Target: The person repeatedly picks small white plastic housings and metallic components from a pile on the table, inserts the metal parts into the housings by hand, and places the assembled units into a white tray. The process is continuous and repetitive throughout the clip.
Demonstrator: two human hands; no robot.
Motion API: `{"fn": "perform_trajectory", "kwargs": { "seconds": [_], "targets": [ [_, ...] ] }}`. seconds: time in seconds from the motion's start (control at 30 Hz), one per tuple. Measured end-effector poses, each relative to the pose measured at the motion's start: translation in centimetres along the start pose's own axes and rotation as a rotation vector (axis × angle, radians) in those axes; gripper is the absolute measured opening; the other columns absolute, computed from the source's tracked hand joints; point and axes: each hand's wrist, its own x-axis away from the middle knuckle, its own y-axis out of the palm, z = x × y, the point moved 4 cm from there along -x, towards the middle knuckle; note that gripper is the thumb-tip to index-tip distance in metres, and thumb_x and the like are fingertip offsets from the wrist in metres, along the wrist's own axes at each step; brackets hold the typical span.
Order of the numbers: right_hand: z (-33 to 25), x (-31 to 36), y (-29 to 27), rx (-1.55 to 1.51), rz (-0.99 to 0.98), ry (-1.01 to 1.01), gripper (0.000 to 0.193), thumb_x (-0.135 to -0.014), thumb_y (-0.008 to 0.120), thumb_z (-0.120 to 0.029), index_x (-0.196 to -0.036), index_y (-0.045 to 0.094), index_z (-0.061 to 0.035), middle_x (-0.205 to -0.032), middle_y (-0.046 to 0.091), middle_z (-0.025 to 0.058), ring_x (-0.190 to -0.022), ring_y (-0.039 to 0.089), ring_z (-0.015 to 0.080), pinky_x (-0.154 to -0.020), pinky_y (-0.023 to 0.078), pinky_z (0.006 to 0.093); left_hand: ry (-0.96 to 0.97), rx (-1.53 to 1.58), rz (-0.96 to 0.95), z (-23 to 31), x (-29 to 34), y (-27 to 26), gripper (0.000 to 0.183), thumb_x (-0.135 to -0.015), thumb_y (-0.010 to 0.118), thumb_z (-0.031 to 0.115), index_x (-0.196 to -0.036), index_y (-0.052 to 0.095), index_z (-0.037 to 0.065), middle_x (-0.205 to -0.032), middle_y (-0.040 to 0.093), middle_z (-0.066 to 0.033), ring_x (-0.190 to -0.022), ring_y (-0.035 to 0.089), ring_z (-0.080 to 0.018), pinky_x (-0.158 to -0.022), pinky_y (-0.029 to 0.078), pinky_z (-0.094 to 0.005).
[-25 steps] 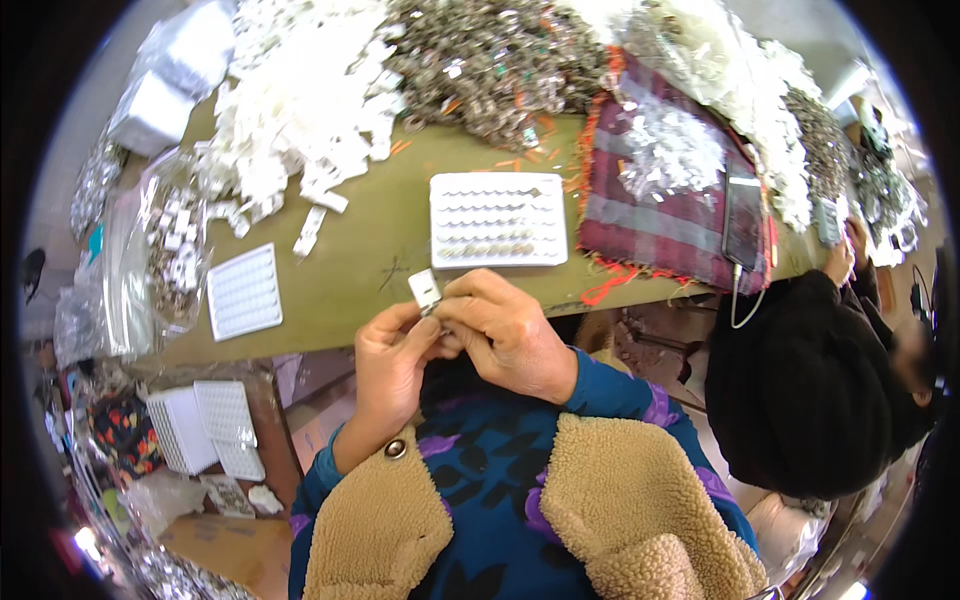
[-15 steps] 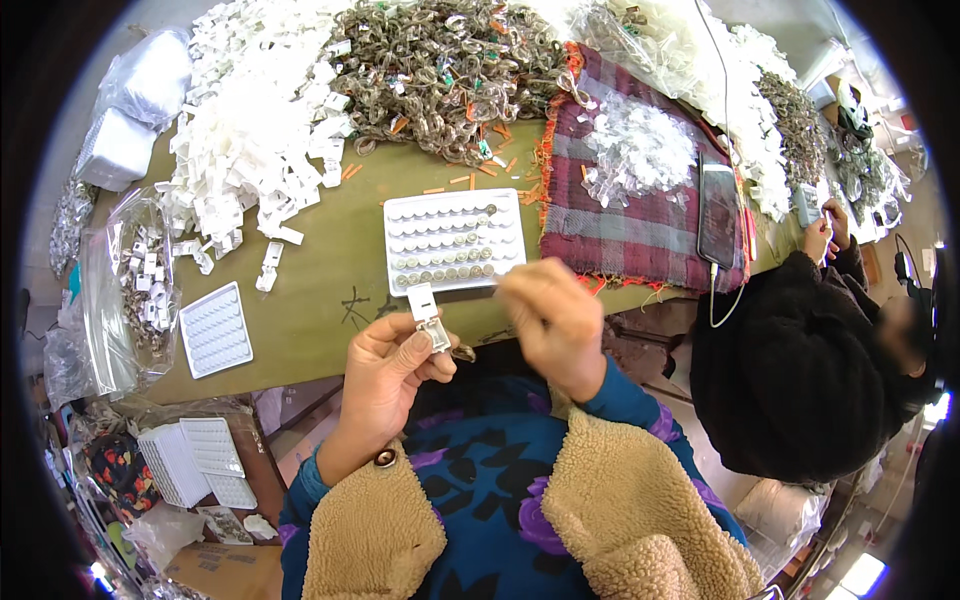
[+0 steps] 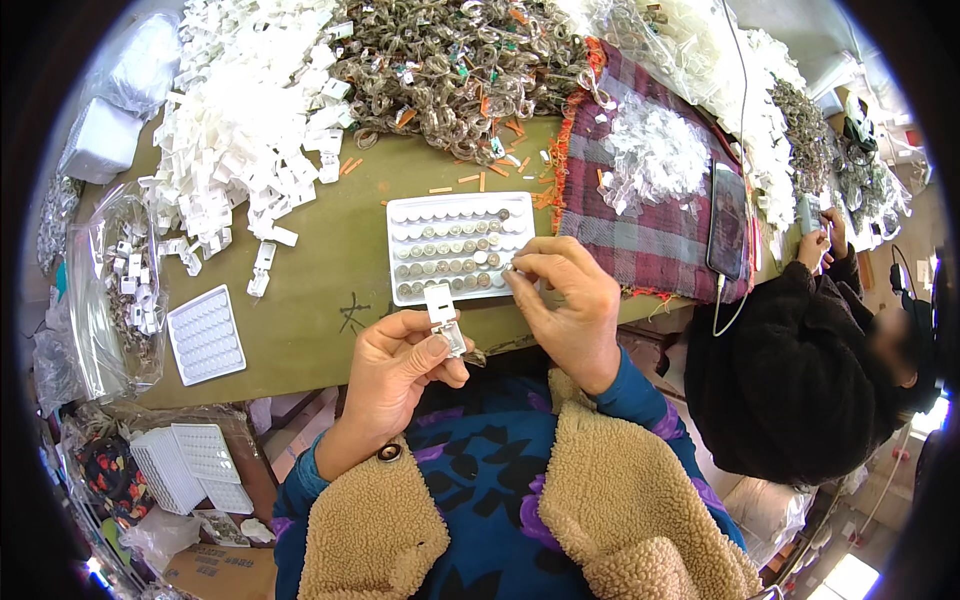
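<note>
My left hand grips a small white hinged plastic case by its lower part, with the lid opened upward. Just beyond stands a white tray holding rows of round silvery button cells; some of its places are bare. Over the tray's right side, my right hand has thumb and forefinger pinched together. A small silvery button cell seems to be between those fingertips, mostly covered by them. A short piece of clear brownish cable hangs beside my left fingers.
White cases are heaped at the back left, coiled cables behind the tray. A checked cloth carries clear plastic pieces and a phone. Another tray lies left. A co-worker sits at right.
My right hand, blurred in motion before, has come to the tray's right side with its fingertips pinched. My left hand, still holding the opened case, has shifted slightly right and down in view.
</note>
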Motion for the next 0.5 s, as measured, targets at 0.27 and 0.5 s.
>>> {"fn": "perform_trajectory", "kwargs": {
  "seconds": [0.27, 0.5],
  "targets": [
    [-0.2, -1.6, 0.7, 0.062, -0.154, -0.164, 0.022, -0.081, 0.066, 0.009, -0.102, 0.069, 0.0017, -0.093, 0.062, 0.0131, -0.074, 0.062, 0.0248, -0.066, 0.051, 0.0308, 0.014, 0.034, -0.021, 0.0, 0.1, -0.1, 0.028, -0.097, 0.062, 0.01, -0.12, 0.06, -0.006, -0.097, 0.07, -0.0202, -0.072, 0.069, -0.0175, -0.063, 0.06, -0.0279],
    [-0.3, -1.0, 1.2, 0.223, -0.203, -0.283, 0.022, -0.08, 0.063, 0.01, -0.101, 0.066, 0.0036, -0.093, 0.06, 0.0156, -0.08, 0.063, 0.0323, -0.069, 0.053, 0.037, 0.015, 0.17, -0.025, -0.3, 0.1, -0.3, 0.024, -0.097, 0.062, 0.008, -0.117, 0.061, -0.005, -0.102, 0.07, -0.0195, -0.079, 0.071, -0.0181, -0.07, 0.062, -0.0294]
  ]
}}
